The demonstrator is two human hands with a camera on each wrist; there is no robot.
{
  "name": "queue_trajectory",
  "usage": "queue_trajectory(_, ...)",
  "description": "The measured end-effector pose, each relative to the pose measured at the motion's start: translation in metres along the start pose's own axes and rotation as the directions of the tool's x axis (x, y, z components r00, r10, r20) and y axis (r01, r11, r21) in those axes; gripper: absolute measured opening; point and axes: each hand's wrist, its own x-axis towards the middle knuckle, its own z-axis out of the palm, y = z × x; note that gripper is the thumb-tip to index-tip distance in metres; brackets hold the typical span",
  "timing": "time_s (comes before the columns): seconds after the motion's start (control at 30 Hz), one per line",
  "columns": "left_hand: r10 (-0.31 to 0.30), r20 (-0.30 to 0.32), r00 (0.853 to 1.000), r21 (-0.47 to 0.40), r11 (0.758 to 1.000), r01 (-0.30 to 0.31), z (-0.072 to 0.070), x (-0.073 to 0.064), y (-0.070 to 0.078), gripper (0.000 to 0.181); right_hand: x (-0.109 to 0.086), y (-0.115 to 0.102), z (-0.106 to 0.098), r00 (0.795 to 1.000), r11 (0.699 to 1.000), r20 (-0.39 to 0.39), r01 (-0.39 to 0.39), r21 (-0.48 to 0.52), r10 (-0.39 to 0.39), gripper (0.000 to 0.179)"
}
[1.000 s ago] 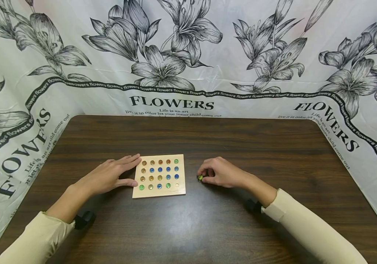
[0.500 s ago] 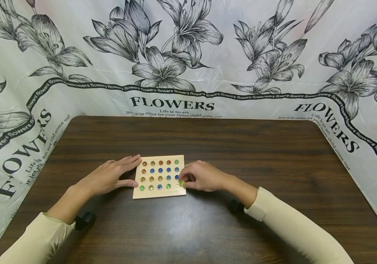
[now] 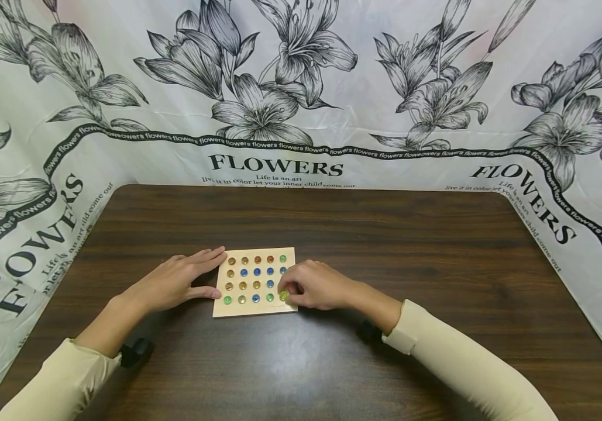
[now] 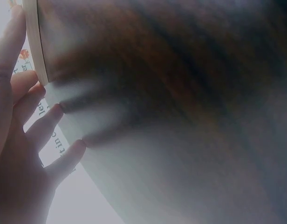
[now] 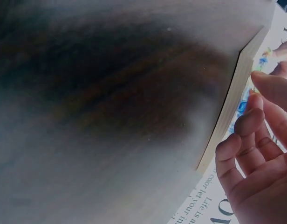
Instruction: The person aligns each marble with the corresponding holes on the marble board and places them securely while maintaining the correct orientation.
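Observation:
A light wooden board point(image 3: 248, 310) lies on the table, its dimples holding rows of blue, green, amber and reddish glass marbles point(image 3: 257, 272). My left hand point(image 3: 171, 282) rests against the board's left edge, fingers extended and thumb apart near the lower corner. In the left wrist view, the left hand's fingers point(image 4: 64, 161) spread beside the board's side point(image 4: 36, 44). Thumb and index finger of my right hand point(image 3: 323, 285) pinch a yellow-green marble point(image 3: 283, 296) at the lower right corner dimple. The right wrist view shows the right hand's other fingers point(image 5: 227, 149) loosely curled by the board's edge point(image 5: 229, 102).
The dark wood-grain table point(image 3: 385, 234) extends around the board on every side. Behind and beside it hangs a white cloth point(image 3: 353, 117) printed with black flowers and lettering. Each wrist wears a small black camera, such as the left wrist camera point(image 3: 136, 352).
My right hand has moved left from the bare table onto the board's lower right corner, carrying the yellow-green marble. The left hand has stayed in place.

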Motion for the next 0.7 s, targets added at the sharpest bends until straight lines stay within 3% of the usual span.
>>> queue_trajectory(0.2,0.0,0.001,1.0,-0.002,1.0,0.0,0.001,0.0,0.0,0.081,-0.002,0.0,-0.002,1.0,1.0,-0.008,0.0,0.022,0.0,0.014)
queue_trajectory(0.37,0.002,-0.002,1.0,-0.005,1.0,-0.002,0.0,0.001,0.0,0.081,-0.011,0.007,-0.015,0.998,0.999,-0.059,-0.014,0.043,0.017,0.016)
queue_trajectory(0.7,-0.007,0.013,1.0,-0.01,1.0,0.007,-0.002,0.001,0.002,0.081,-0.065,0.046,-0.052,0.975,0.991,-0.186,-0.109,0.08,0.122,0.019)
